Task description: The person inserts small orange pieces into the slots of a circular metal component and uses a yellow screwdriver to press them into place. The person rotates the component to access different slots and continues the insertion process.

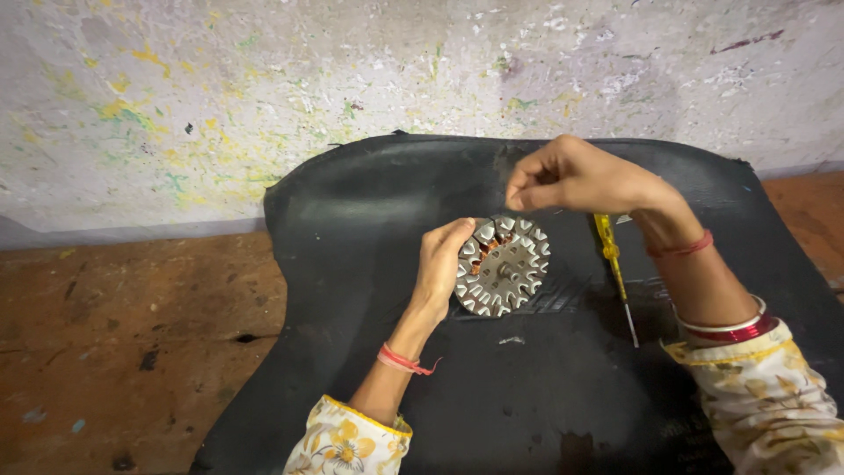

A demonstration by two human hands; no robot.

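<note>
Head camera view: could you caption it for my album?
Left hand holds a toothed metal disc; right hand pinches above it.

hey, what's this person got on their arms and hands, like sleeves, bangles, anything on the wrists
Both hands are bare, with no gloves. The left hand has a red thread tied round the wrist, loose ends trailing. The right hand has a red thread too, and further up the forearm white and red bangles. Both sleeves are cream with yellow flowers and a yellow edge.
</note>
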